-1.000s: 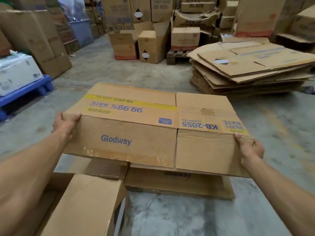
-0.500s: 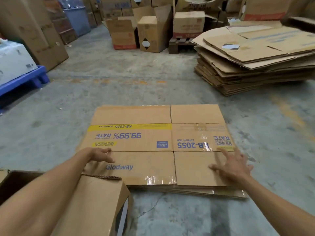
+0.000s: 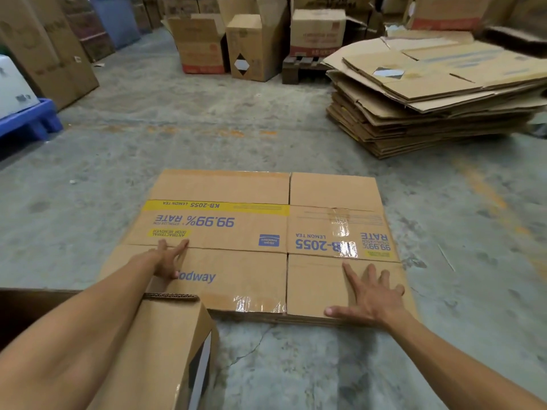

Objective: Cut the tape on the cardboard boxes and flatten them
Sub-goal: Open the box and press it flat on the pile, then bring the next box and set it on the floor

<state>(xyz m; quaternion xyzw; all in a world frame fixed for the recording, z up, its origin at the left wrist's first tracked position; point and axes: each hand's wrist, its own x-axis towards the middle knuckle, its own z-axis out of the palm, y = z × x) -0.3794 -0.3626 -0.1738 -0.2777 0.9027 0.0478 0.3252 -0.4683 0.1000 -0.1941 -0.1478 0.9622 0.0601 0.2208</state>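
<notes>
A flattened brown Glodway box (image 3: 251,232) with blue print and a yellow band lies flat on the concrete floor, on top of other flat cardboard. My left hand (image 3: 170,258) rests palm down on its near left flap, fingers spread, holding nothing. My right hand (image 3: 370,294) lies flat on the near right flap, fingers apart. Shiny clear tape shows along the near edge and on the right panel. An open upright box (image 3: 165,350) stands at the bottom left under my left forearm.
A tall pile of flattened cardboard (image 3: 429,93) sits at the right rear. Open boxes (image 3: 236,45) and a wooden pallet stand at the back. A blue plastic pallet (image 3: 29,119) with a white item is at the left, beside stacked cartons.
The box, held up by both hands a second ago, now lies flat on the floor pile. Both hands have let go and rest open on its near flaps.
</notes>
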